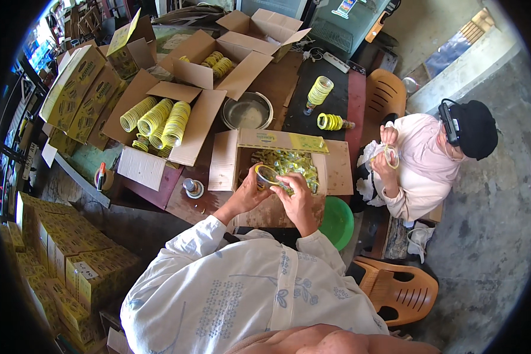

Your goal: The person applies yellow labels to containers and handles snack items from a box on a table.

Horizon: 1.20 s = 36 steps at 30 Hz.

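Note:
Above the front of an open carton [222, 168], both my hands hold one thin yellow-rimmed ring [259, 169]. My left hand [246, 196] grips its left side, the fingers curled round the edge. On the lower right of the same ring, the thumb and fingers of my right hand [296, 197] are pinched together. Inside the carton lies a heap of small, shiny yellow-green pieces [301, 165], partly hidden by my hands. To my right a seated person holds a similar pale yellow ring [392, 157] in both hands.
Stacked yellow rings [176, 124] fill an open box on the left. A metal bowl [247, 112] stands behind my carton, and ring stacks [320, 91] are on the dark tabletop. A green basin [337, 223] sits by my right arm. Yellow cartons [97, 271] pile up lower left.

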Motion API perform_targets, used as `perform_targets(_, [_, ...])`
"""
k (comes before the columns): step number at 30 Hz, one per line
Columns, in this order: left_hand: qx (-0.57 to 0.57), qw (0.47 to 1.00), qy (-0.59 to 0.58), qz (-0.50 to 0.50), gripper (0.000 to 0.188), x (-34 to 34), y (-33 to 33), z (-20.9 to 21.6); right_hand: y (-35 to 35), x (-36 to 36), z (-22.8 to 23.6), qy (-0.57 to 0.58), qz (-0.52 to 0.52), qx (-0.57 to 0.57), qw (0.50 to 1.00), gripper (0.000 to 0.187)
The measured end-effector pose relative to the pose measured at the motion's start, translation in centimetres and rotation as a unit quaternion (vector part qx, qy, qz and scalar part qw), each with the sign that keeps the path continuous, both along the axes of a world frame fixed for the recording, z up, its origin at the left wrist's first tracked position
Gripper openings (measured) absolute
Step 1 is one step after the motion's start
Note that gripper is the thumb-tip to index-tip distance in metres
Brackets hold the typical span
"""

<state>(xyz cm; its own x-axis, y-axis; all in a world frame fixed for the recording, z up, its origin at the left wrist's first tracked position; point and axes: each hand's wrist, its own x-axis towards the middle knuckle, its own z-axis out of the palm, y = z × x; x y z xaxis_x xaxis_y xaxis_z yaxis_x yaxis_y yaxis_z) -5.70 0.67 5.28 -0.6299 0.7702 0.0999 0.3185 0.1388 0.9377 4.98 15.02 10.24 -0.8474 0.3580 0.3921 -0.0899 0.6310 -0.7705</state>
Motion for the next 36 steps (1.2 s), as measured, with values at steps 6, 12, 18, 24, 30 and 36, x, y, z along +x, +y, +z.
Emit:
perform_targets(6, [0.024, 0.997, 0.051, 0.054, 0.082, 1.2, -0.5, 0.0, 0.2, 1.3, -1.7, 0.029, 0.010, -0.068, 0.997, 0.013])
perform_targets(12, [0.031, 0.996, 0.033, 0.078, 0.082, 1.6, -1.9, -0.7, 1.8, 2.5, -3.1, -0.016, -0.050, -0.076, 0.996, 0.017])
perform_targets(18, [0.031, 0.996, 0.012, 0.083, 0.083, 3.2, -2.6, 0.7, 3.9, 4.4, -12.7, -0.113, -0.140, -0.013, 0.984, 0.031])
perform_targets(24, [0.020, 0.992, 0.088, 0.093, 0.086, 4.0, -3.0, -0.3, 3.7, 4.9, -13.0, -0.072, -0.127, 0.060, 0.987, 0.019])
perform_targets(30, [0.038, 0.996, 0.022, 0.079, 0.088, 5.3, -2.1, 0.6, 2.6, 4.9, -7.0, -0.093, -0.018, -0.160, 0.983, 0.024])
perform_targets(36, [0.071, 0.992, 0.069, 0.082, 0.082, 7.0, 0.1, -0.2, 1.8, 5.9, -2.9, -0.022, 0.100, -0.202, 0.974, 0.029])
